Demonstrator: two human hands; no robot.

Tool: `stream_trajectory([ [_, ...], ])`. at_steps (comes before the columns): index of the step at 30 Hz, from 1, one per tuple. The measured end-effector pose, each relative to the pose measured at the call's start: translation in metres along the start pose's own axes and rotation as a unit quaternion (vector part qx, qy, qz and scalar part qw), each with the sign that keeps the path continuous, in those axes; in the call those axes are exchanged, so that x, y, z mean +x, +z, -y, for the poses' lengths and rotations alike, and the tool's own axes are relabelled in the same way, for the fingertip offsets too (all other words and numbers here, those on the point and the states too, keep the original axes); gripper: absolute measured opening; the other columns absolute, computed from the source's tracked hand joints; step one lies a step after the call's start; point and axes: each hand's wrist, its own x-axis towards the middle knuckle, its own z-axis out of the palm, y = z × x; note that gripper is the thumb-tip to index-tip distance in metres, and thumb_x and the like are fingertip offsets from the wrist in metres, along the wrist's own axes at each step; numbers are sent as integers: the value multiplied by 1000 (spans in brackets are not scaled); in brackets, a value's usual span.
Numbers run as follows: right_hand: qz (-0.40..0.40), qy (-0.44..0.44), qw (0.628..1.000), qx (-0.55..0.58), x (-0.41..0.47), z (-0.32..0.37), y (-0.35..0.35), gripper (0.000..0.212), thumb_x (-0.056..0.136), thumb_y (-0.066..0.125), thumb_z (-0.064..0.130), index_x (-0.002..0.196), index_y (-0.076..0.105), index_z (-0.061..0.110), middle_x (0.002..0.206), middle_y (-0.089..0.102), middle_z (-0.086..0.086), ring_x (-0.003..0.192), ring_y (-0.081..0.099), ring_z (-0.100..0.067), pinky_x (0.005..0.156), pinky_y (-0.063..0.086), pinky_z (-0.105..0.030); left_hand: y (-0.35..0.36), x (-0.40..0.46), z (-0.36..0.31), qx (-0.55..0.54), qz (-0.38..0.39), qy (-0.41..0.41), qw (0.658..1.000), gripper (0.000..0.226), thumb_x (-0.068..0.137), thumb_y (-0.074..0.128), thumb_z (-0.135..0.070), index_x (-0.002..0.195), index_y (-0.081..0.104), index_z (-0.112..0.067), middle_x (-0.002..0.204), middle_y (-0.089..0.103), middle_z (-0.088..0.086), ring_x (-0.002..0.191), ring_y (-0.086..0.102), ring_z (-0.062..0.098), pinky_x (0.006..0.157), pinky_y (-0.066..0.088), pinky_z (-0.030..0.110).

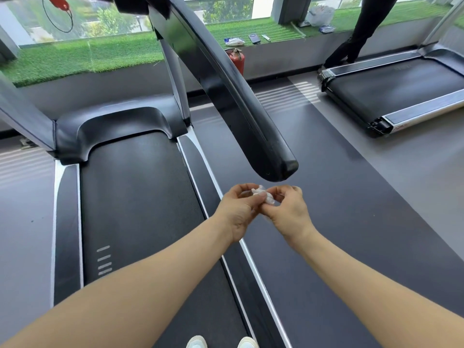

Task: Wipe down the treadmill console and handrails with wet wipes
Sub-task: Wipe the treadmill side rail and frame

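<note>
A small crumpled white wet wipe (264, 195) is pinched between the fingertips of my left hand (239, 212) and my right hand (288, 212), both held together just below the free end of the treadmill's black right handrail (241, 96). The handrail slopes down from the top centre and ends right above my hands, not touching them. Only the dark underside of the console (130, 6) shows at the top edge. The black running belt (140, 197) lies below my left arm.
A pack of wipes (234, 41), a dark device and a small tube lie on the green turf ledge. A red fire extinguisher (237, 60) stands below it. A second treadmill (391, 94) sits at right with another person's legs (356, 38) by it. A red safety key (59, 2) hangs top left.
</note>
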Motion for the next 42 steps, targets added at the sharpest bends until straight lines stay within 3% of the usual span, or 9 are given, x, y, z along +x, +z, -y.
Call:
stream_trajectory([
  [3,38,9,999,2,7,-1,-10,27,78,71,5,102,59,10,119,41,-3,103,50,-9,68,47,-8,2,22,-5,27,-81,59,995,19,85,62,6,84,54,-12,86,61,6,76,62,18,65,55,23],
  [7,5,59,998,26,22,-7,-26,35,80,62,-4,110,55,14,112,55,-6,102,55,-17,75,47,-23,17,44,-12,82,-175,114,974,17,87,64,-4,85,52,-16,89,58,2,87,57,21,86,50,32],
  [11,6,50,998,35,25,-7,-32,33,81,57,-6,106,55,16,107,57,-5,92,55,-13,76,47,-25,32,41,0,143,-212,158,954,9,90,63,-14,91,55,-17,86,56,-6,74,53,12,63,41,19],
  [15,23,42,999,13,21,-9,-39,32,83,54,-5,110,58,13,103,57,-3,91,55,-13,69,46,-19,33,30,11,150,-194,176,953,13,90,63,-15,82,54,-20,81,56,-11,70,53,10,59,41,18],
  [20,50,61,996,39,16,-2,-42,22,85,57,1,105,59,12,99,63,-6,91,60,-20,83,53,-35,47,9,21,102,-138,117,978,21,87,66,-8,77,53,-21,86,60,-2,82,60,22,86,53,37],
  [26,92,73,979,164,4,13,-56,27,88,45,-9,100,59,10,103,65,-17,93,63,-25,87,55,-38,65,-9,15,35,-111,52,992,19,82,70,-1,77,56,-14,85,64,7,91,65,29,91,52,39],
  [30,122,91,962,226,-2,18,-70,25,87,52,-9,106,59,5,96,65,-10,81,63,-17,68,54,-24,61,-17,5,41,-103,31,993,17,80,73,-4,78,59,-13,81,66,5,78,64,21,88,51,32],
  [38,33,81,970,225,9,12,-44,5,88,63,4,91,64,1,84,69,-14,72,64,-17,69,57,-24,48,-13,-4,109,-110,31,987,13,82,73,-11,79,63,-18,82,65,-2,78,58,11,66,43,18],
  [42,11,105,967,231,20,8,-41,4,85,63,-5,88,62,-6,76,65,-12,65,63,-16,64,58,-22,45,-7,-3,85,-120,22,989,13,89,60,-3,83,60,-15,84,61,2,79,58,11,76,47,22],
])
